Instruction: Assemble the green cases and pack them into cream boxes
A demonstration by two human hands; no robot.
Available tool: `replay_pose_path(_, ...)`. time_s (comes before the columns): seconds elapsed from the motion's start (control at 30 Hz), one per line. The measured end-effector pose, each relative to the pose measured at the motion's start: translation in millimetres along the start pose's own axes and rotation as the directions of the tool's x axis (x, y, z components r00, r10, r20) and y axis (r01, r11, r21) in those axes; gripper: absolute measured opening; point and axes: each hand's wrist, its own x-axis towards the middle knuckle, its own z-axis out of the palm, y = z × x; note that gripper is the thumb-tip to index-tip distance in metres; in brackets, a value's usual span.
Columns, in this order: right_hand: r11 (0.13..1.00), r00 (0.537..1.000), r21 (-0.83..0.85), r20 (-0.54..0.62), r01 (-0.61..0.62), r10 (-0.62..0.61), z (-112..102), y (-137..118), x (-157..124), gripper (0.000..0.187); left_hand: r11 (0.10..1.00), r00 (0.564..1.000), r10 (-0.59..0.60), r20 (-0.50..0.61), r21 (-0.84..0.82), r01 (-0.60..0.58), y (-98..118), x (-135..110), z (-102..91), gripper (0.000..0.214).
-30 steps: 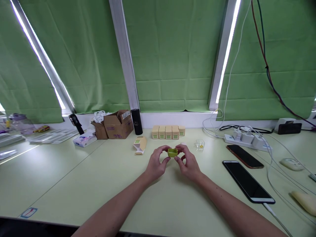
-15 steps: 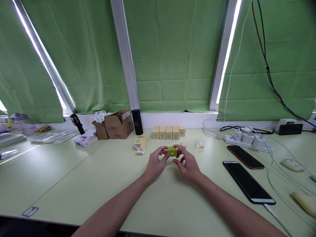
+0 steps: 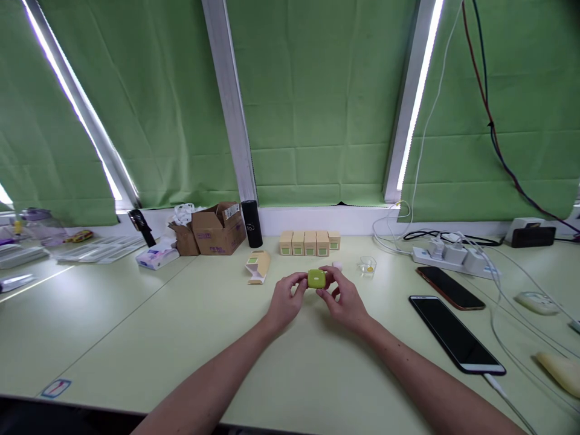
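Observation:
Between my two hands is a small lime-green block [image 3: 316,278] with rounded corners and a small pale mark on its front face. It is held just above the table, and I cannot tell exactly what it is. My left hand [image 3: 289,298] pinches its left edge between thumb and fingers. At the right edge, the fingers of my right hand [image 3: 343,299] are curled against the block, with the thumb below. Just behind the right hand, a small whitish piece [image 3: 337,266] is partly hidden. An opened cardboard box [image 3: 258,267] lies to the left of the hands.
Several small kraft boxes [image 3: 310,243] stand in a row behind the hands. A clear glass cup [image 3: 367,266] sits to their right. Two phones [image 3: 457,333] and a power strip [image 3: 453,261] lie at right. A larger carton [image 3: 220,229] and a black cylinder [image 3: 252,224] stand back left.
The green block has turned so its broad face with the mark shows more fully. My left thumb has shifted from its front to its left edge.

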Motion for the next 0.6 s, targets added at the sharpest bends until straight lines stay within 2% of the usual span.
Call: replay_pose_path(0.6,0.970,0.998,0.237,0.032,-0.060,0.054,-0.3,2.5,-0.5,0.034,0.980,0.997,0.076,-0.013,0.187,-0.072,-6.5,-1.5,1.5,0.013)
